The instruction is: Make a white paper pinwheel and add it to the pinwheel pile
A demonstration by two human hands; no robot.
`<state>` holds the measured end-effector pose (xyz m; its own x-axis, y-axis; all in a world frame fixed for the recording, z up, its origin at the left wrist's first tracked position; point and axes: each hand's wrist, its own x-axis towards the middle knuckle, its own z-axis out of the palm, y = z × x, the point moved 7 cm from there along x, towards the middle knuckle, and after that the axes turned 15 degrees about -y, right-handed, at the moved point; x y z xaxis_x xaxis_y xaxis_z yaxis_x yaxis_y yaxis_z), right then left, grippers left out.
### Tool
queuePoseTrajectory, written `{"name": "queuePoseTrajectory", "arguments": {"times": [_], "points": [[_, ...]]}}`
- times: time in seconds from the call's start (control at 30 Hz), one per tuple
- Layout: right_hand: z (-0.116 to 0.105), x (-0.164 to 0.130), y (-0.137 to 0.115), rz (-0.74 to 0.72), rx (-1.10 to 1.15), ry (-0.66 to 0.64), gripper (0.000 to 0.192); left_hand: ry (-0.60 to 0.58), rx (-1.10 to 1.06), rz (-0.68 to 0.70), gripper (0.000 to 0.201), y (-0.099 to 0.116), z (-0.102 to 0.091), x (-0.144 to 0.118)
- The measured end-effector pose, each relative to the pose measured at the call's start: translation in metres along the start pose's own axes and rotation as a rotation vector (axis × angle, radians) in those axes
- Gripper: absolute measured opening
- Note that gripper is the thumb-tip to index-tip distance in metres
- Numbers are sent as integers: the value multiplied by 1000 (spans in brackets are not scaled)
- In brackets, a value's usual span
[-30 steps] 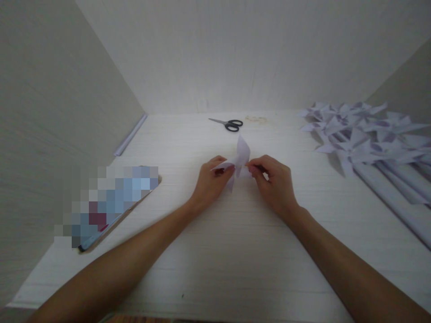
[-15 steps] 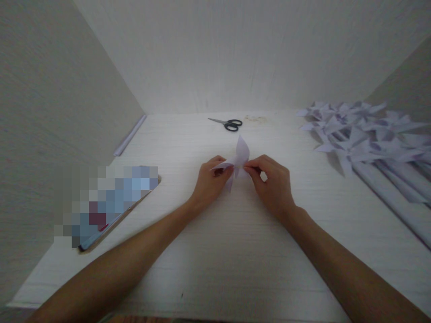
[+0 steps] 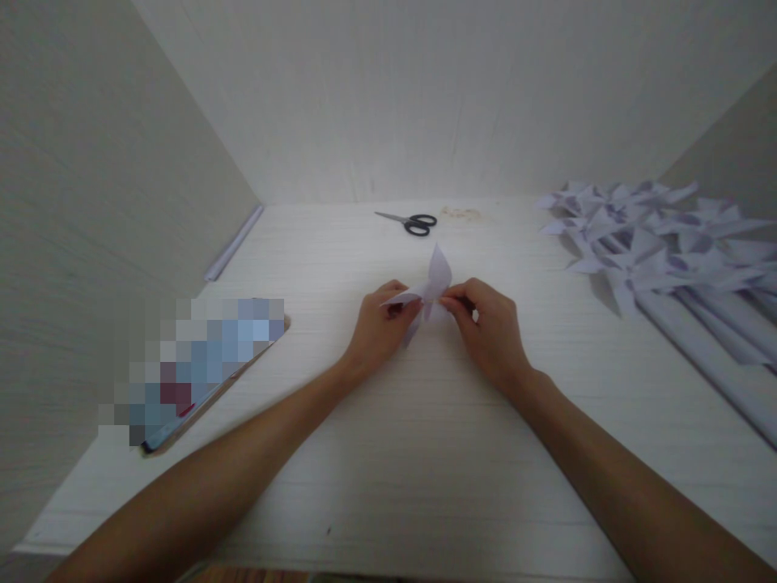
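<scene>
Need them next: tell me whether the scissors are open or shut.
Shut: the scissors lie flat on the table, blades together in one thin line.

A single head-worn view looks forward and down from the near edge of the desk [image 3: 425, 453], facing the far wall. Both forearms reach in from below; the hands sit close, mid-frame, walls at both sides.

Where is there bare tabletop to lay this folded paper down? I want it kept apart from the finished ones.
The table is bare between the forearms, in front of the left hand and right hand holding the folded paper. Another bare strip lies between the scissors and the hands. The right side is crowded with paper pinwheels; a blurred flat object takes the left.
</scene>
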<state>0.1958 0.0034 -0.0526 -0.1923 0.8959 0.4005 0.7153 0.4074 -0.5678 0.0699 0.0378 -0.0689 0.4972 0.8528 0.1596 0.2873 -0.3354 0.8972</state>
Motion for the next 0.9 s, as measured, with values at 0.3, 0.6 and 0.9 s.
{"name": "queuePoseTrajectory", "arguments": {"times": [0.3, 0.6, 0.9], "points": [[-3, 0, -5, -16, 48, -6, 8, -13, -35, -1, 12, 0, 1, -1], [-3, -2, 9, 61, 204, 22, 2, -28, -89, -9, 11, -4, 3, 1], [-3, -2, 2, 2, 115, -29, 4, -16, -65, -3, 14, 1, 1, -1]]}}
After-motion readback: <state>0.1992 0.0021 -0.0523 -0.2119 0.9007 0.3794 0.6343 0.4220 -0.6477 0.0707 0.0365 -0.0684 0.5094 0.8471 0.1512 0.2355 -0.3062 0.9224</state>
